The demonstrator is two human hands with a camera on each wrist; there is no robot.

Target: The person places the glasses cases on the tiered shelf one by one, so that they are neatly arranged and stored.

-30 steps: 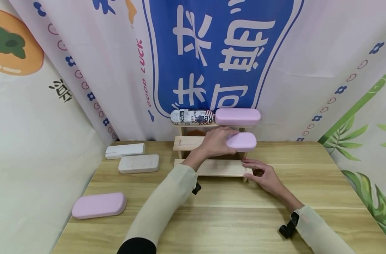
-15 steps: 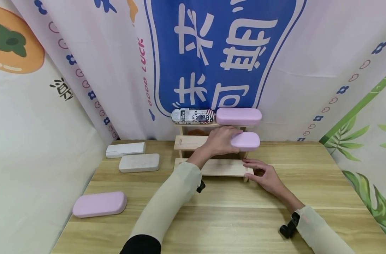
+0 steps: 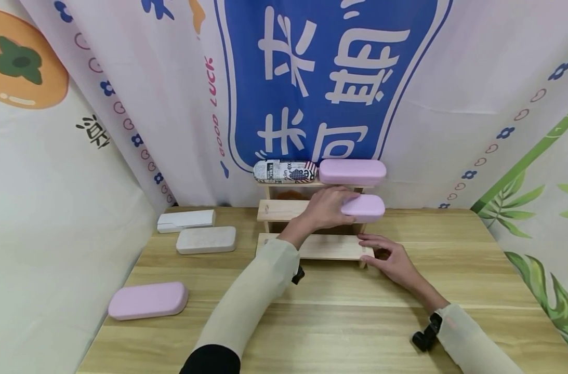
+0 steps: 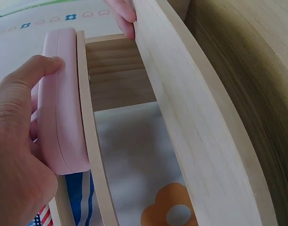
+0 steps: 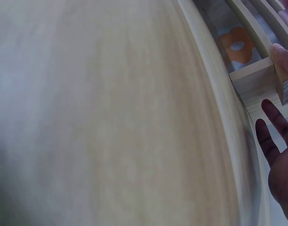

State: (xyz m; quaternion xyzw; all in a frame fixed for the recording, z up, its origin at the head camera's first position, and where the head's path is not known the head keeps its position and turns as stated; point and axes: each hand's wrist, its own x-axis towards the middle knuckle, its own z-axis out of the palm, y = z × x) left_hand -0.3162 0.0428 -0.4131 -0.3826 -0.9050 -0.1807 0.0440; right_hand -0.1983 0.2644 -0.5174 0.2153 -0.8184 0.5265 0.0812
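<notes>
My left hand [image 3: 326, 209] grips a lilac glasses case [image 3: 367, 206] at the right end of the middle step of a small three-step wooden rack [image 3: 332, 247]. In the left wrist view the thumb lies on top of the case [image 4: 67, 108], with the other fingers partly hidden behind it. The case sits lengthwise along the narrow board. My right hand [image 3: 390, 259] pinches the right end of the bottom step between thumb and forefinger. In the right wrist view its other fingers [image 5: 272, 139] spread below the board.
On the top step lie a newsprint-patterned glasses case [image 3: 285, 171] and a pink glasses case [image 3: 352, 171]. Two whitish cases [image 3: 206, 240] and another pink case [image 3: 148, 301] rest at the left of the wooden table [image 3: 340, 322]. A printed curtain [image 3: 452, 104] hangs behind.
My left hand has slid the lilac glasses case slightly right along the middle step, mostly in the first half second. The right hand keeps its place on the rack.
</notes>
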